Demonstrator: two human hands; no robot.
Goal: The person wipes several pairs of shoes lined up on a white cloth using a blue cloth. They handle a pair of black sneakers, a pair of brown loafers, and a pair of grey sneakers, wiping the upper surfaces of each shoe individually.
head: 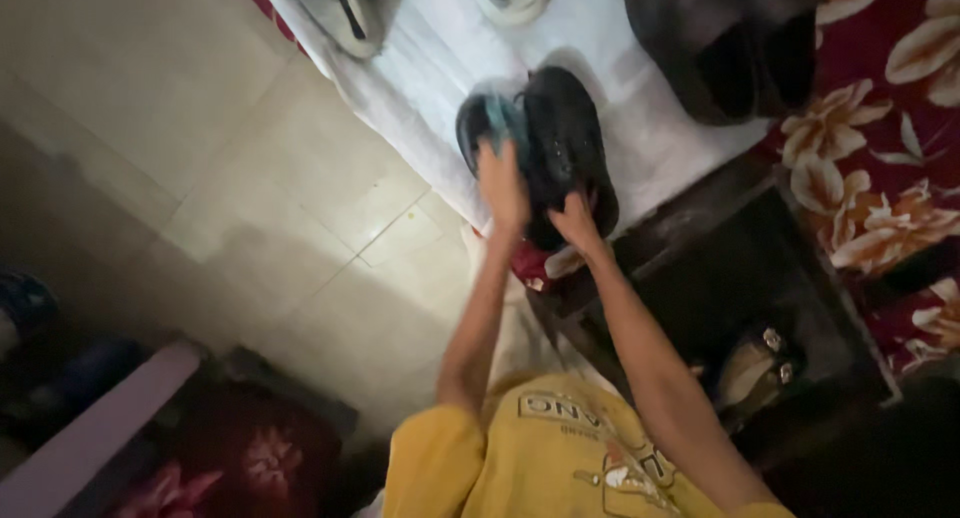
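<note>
Black shoe upper centre of frame, on the white cloth, long axis running up-frame, away from the body. Left hand pressing a teal rag against its left side; right hand gripping the near end. Dark, matte, blurred.
</note>
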